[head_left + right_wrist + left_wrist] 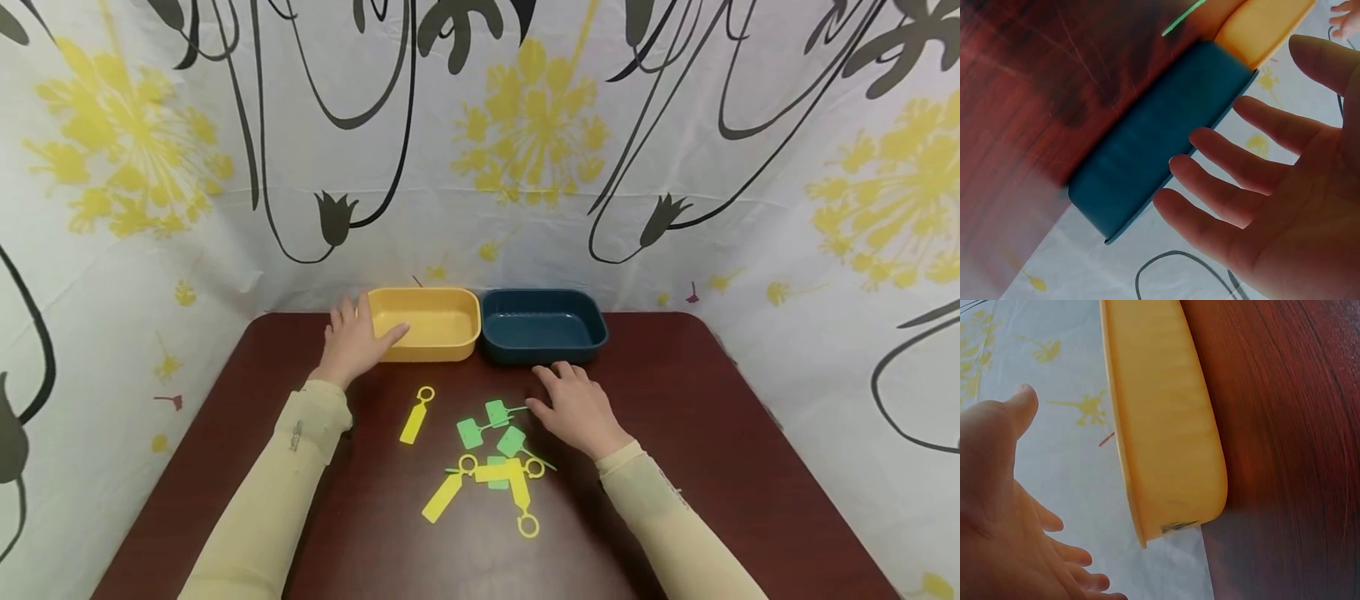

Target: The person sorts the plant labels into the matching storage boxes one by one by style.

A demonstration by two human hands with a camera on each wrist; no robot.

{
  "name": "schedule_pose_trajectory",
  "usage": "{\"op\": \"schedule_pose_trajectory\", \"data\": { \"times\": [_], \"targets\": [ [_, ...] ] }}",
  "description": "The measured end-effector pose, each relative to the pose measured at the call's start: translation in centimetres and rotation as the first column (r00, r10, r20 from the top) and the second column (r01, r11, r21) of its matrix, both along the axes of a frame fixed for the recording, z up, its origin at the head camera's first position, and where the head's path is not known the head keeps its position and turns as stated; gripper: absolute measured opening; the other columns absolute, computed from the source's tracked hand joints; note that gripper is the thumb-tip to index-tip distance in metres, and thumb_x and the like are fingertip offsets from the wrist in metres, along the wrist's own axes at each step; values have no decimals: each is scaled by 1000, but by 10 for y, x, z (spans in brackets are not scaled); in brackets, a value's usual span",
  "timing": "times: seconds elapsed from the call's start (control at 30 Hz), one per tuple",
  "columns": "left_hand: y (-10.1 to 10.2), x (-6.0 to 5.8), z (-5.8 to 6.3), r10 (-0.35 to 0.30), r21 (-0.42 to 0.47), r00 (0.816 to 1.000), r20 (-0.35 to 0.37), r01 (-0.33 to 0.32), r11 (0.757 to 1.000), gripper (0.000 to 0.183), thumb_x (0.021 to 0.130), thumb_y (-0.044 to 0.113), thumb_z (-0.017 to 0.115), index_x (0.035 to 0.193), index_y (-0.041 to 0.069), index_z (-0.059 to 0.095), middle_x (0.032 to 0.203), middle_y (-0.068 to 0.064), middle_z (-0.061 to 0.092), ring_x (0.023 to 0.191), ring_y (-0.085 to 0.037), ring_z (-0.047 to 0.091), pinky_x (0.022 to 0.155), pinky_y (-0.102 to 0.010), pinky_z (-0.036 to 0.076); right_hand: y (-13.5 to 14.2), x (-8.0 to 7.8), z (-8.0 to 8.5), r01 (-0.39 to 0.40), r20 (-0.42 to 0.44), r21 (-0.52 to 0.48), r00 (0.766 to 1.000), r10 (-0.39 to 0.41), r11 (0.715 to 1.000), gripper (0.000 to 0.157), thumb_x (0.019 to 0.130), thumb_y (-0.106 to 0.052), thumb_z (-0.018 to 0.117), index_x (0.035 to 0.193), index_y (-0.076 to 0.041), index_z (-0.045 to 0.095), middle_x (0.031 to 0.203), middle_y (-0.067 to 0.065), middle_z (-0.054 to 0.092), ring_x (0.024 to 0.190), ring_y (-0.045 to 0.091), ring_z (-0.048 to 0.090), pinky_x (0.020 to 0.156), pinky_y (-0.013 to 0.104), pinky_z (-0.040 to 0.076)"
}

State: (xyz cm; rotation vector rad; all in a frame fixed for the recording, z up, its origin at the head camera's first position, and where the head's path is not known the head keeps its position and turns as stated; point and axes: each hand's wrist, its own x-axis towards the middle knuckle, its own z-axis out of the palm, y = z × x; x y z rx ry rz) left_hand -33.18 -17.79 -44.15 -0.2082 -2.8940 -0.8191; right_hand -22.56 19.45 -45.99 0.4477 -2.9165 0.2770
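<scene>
My left hand (352, 340) is at the left end of the yellow bin (427, 353), fingers spread and thumb out over its front corner. In the left wrist view the same hand (997, 506) appears beside the bin's rim, holding nothing. My right hand (577, 407) hovers over the table just in front of the dark blue bin (543, 353), fingers extended and apart. The right wrist view shows that hand (1285, 206) with an empty palm. To its left lie green flag-shaped tags (512, 442) with thin tails, partly overlapped by yellow ring-ended tags (442, 497).
Side by side, the two bins stand at the far edge of the dark red-brown table (360, 533). One yellow tag (412, 423) lies apart from the pile, nearer the yellow bin. A white patterned cloth (420, 167) hangs behind and around the table.
</scene>
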Motion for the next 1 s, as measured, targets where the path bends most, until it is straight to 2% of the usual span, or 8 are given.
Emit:
{"op": "schedule_pose_trajectory", "data": {
  "times": [0.17, 0.27, 0.37, 0.53, 0.7, 0.87, 1.0],
  "targets": [
    [3, -7, -1, -9, -9, 1000, -6, 9, 1000, 121, 84, 78, 58, 158, -2, 6, 157, -32, 13, 140, -52, 16, 106, -74, 19, -7, 2, -3, -2, 5, 27, 1000, 2, 1000, 48, 90, -41, 74, 127, -11, 67, 106, 9, 59, 95, 29, 55, 70, 46, 52],
    [3, -9, -4, -13, 1, 1000, 8, 13, 1000, 123, 82, 77, 61, 158, -2, 6, 157, -31, 13, 141, -51, 15, 106, -74, 17, -11, 4, -6, -7, 31, 49, 999, 6, 999, 40, 89, -40, 75, 117, -12, 70, 93, 4, 55, 81, 23, 49, 61, 38, 47],
    [4, -11, -7, -16, 11, 999, 31, 15, 1000, 125, 80, 76, 63, 158, -2, 6, 157, -30, 13, 142, -50, 12, 107, -74, 15, -15, 5, -10, -14, 60, 72, 998, 10, 997, 34, 89, -41, 75, 108, -14, 71, 86, 1, 52, 76, 19, 46, 58, 35, 44],
    [4, -14, -13, -28, 5, 998, 59, 28, 1000, 128, 79, 77, 64, 156, -5, 4, 157, -30, 10, 143, -51, 10, 108, -74, 14, -19, 4, -16, -45, 75, 107, 996, 37, 993, 33, 87, -41, 78, 107, -15, 71, 85, -2, 52, 74, 16, 47, 57, 32, 46],
    [1, -16, -21, -34, -5, 998, 49, 34, 999, 131, 77, 80, 64, 155, -8, 6, 156, -30, 11, 142, -49, 13, 107, -73, 17, -24, 1, -19, -113, 65, 133, 992, 105, 985, 30, 84, -33, 82, 109, -18, 74, 86, -4, 55, 73, 12, 48, 57, 29, 46],
    [-2, -18, -29, -62, -80, 996, 60, 67, 995, 132, 79, 83, 58, 157, -8, 2, 162, -29, 3, 147, -51, 2, 108, -76, 8, -28, 0, -20, -176, 33, 134, 984, 173, 975, 22, 84, -23, 81, 104, -18, 75, 83, -4, 55, 70, 12, 48, 56, 28, 45],
    [-3, -17, -31, -76, -124, 994, 74, 85, 989, 130, 81, 84, 53, 157, -9, 3, 163, -30, -2, 149, -50, -3, 108, -76, 3, -31, -2, -20, -217, 32, 142, 976, 214, 966, 17, 85, -19, 79, 101, -18, 75, 80, -5, 53, 68, 11, 47, 55, 27, 43]
  ]
}}
